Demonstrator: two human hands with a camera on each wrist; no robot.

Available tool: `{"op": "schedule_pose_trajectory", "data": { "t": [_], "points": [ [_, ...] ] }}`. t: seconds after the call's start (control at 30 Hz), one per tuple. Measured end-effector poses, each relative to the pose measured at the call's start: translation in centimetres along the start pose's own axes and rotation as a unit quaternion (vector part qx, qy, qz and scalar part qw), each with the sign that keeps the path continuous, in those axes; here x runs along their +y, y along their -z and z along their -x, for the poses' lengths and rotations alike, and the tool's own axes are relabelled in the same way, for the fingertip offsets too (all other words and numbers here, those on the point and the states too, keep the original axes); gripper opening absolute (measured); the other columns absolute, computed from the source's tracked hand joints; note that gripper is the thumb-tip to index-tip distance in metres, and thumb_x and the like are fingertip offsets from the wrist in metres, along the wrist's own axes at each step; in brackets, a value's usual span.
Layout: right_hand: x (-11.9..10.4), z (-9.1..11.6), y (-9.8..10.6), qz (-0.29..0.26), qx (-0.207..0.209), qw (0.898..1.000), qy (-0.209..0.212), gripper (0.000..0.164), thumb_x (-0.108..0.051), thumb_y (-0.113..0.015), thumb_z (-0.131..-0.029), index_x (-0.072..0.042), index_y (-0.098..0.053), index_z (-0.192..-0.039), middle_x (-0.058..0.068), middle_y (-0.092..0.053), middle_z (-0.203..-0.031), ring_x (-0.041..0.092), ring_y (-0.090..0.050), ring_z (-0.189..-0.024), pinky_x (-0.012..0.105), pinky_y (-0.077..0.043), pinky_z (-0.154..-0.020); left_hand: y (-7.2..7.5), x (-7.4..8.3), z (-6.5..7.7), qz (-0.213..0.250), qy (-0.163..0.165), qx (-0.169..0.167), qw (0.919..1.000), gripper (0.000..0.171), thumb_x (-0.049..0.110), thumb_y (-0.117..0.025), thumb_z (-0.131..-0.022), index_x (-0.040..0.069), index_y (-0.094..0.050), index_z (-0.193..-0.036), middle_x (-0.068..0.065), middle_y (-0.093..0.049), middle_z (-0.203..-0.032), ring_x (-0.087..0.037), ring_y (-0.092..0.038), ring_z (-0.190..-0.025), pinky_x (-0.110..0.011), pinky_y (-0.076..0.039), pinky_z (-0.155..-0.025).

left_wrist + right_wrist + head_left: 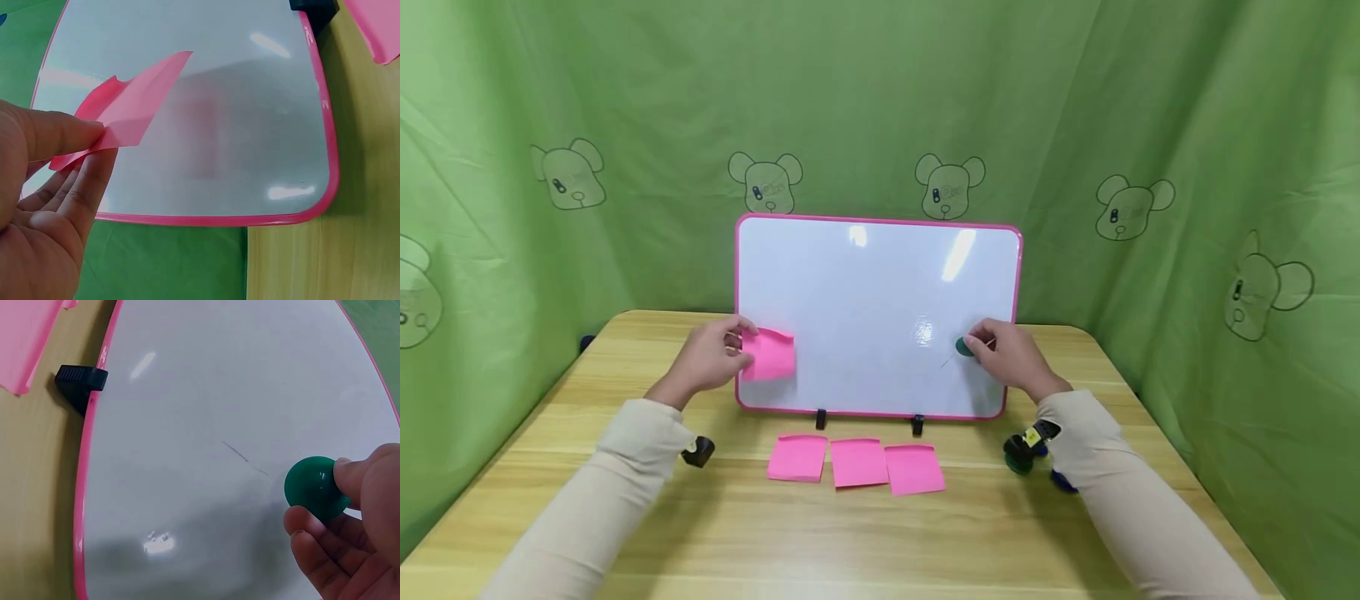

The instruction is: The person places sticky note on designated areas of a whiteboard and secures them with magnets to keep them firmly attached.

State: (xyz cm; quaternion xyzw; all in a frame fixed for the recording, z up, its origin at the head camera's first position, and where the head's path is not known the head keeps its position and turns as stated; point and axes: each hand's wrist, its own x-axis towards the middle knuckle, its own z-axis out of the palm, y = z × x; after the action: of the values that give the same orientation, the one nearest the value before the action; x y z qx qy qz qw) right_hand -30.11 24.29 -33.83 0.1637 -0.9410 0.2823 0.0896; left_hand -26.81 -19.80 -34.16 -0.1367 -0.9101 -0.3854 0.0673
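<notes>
A whiteboard (pixel 865 317) with a pink frame stands upright on the table. My left hand (pixel 711 354) pinches a pink sticky note (pixel 772 357) by its left side, in front of the board's lower left part. In the left wrist view the note (pixel 140 106) tilts off the board, its far edge raised, and thumb and fingers press it from both sides. My right hand (pixel 1011 358) holds a round green magnet (pixel 964 347) at the board's lower right; in the right wrist view thumb and fingertips grip the magnet (pixel 315 486) by its edge.
Three pink sticky notes, left (pixel 797 458), middle (pixel 858 463) and right (pixel 914 470), lie in a row before the board. Black feet (pixel 917 425) support its lower edge. Under my right wrist lie more round magnets, one green (pixel 1019 467), one blue (pixel 1063 482). A green curtain (pixel 865 100) hangs behind.
</notes>
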Motion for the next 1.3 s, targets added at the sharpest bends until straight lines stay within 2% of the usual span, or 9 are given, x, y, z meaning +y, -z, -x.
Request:
{"op": "schedule_pose_trajectory", "data": {
  "t": [0.17,0.53,0.8,1.07,1.3],
  "points": [
    [-0.5,-0.6,-0.3,-0.002,0.004,1.0,-0.003,0.02,-0.022,-0.057,-0.098,-0.004,-0.066,-0.099,0.008,-0.066,-0.086,0.022,-0.059,-0.077,0.034,-0.05,-0.064,0.0,0.1,-0.5,-0.001,-0.019,0.01,0.9998,0.031,-0.004,-0.065,-0.08,-0.003,-0.061,-0.11,-0.019,-0.062,-0.107,-0.032,-0.063,-0.096,-0.036,-0.056,-0.076],
    [-1.4,-1.7,-0.6,-0.014,0.007,1.0,0.007,0.019,-0.019,-0.057,-0.098,-0.002,-0.065,-0.101,0.009,-0.067,-0.086,0.021,-0.062,-0.078,0.035,-0.05,-0.069,0.0,0.9,-1.4,0.0,-0.023,0.019,0.9996,0.032,-0.003,-0.062,-0.079,-0.001,-0.06,-0.111,-0.018,-0.061,-0.109,-0.034,-0.063,-0.098,-0.037,-0.057,-0.075],
    [-2.2,-2.5,-0.7,-0.023,0.008,1.0,0.007,0.018,-0.018,-0.057,-0.097,-0.002,-0.064,-0.102,0.009,-0.067,-0.089,0.021,-0.063,-0.079,0.036,-0.05,-0.071,0.1,1.7,-2.2,0.004,0.015,0.006,0.9999,0.035,-0.003,-0.062,-0.082,0.002,-0.059,-0.117,-0.019,-0.059,-0.116,-0.033,-0.062,-0.103,-0.037,-0.057,-0.073],
    [-3.0,-3.6,-1.1,-0.046,0.012,0.999,0.014,0.017,-0.016,-0.058,-0.097,-0.001,-0.064,-0.102,0.01,-0.067,-0.09,0.022,-0.063,-0.08,0.036,-0.051,-0.073,0.0,1.9,-3.1,0.005,0.011,0.012,0.9999,0.041,-0.005,-0.061,-0.079,0.003,-0.059,-0.119,-0.018,-0.058,-0.118,-0.032,-0.061,-0.101,-0.036,-0.056,-0.07],
    [-3.8,-4.4,-1.5,-0.054,0.009,0.998,0.017,0.018,-0.017,-0.057,-0.097,-0.002,-0.063,-0.104,0.01,-0.067,-0.092,0.022,-0.063,-0.083,0.036,-0.051,-0.074,0.2,2.1,-3.8,0.014,0.024,0.008,0.9996,0.044,-0.005,-0.06,-0.079,0.005,-0.057,-0.122,-0.017,-0.056,-0.119,-0.03,-0.059,-0.1,-0.035,-0.055,-0.067]
  ]
}}
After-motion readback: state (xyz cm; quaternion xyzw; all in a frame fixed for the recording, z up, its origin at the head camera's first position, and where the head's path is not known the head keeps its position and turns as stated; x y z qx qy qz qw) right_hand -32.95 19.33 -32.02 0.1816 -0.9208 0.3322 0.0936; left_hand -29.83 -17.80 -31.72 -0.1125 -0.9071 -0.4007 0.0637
